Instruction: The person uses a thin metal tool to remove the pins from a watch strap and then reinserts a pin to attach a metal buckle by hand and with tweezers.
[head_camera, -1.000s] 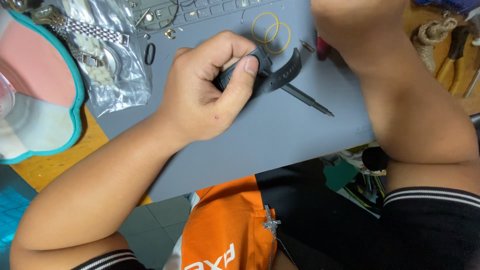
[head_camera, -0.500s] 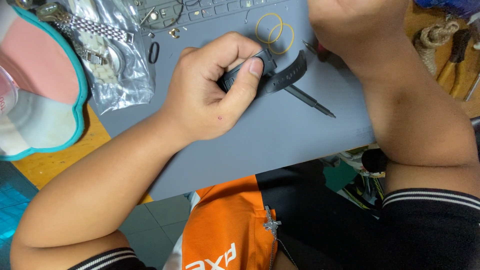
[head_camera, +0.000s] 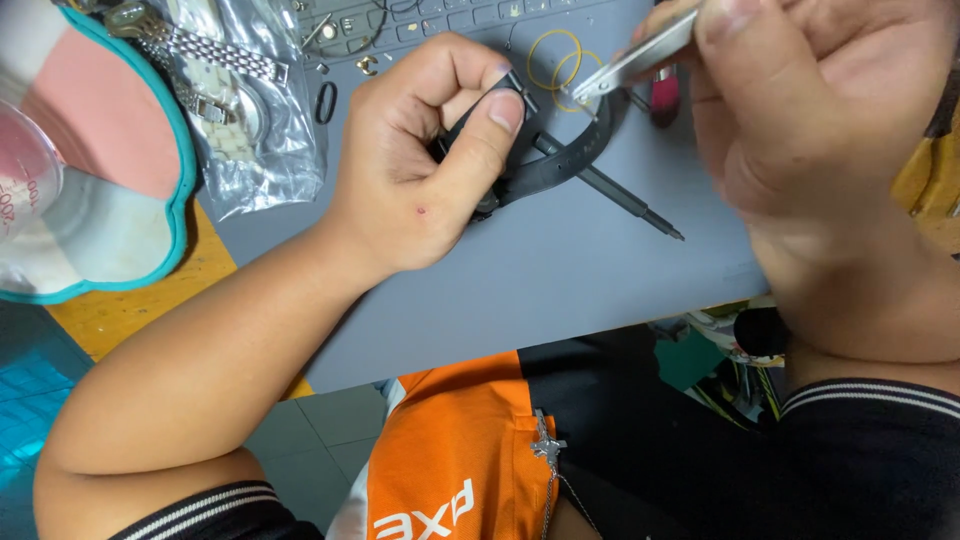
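My left hand (head_camera: 425, 160) grips a black watch (head_camera: 490, 150) against the grey work mat (head_camera: 520, 290), thumb pressed on its upper end. The black strap (head_camera: 570, 160) curves out to the right from under my fingers. My right hand (head_camera: 800, 130) hovers close to the camera at the upper right and pinches metal tweezers (head_camera: 635, 60), whose tips point down-left and end just above the strap's end. A thin dark screwdriver (head_camera: 625, 200) lies on the mat below the strap.
Two yellow rings (head_camera: 560, 60) lie on the mat near the tweezer tips. A clear bag with a metal bracelet (head_camera: 235, 110) lies upper left, beside a pink and teal tray (head_camera: 100, 170). A small black ring (head_camera: 326, 102) and tiny parts sit nearby. A red-handled tool (head_camera: 664, 98) stands behind.
My right hand has come nearer the camera and now shows tweezers aimed at the strap's end. My left hand keeps its grip on the watch.
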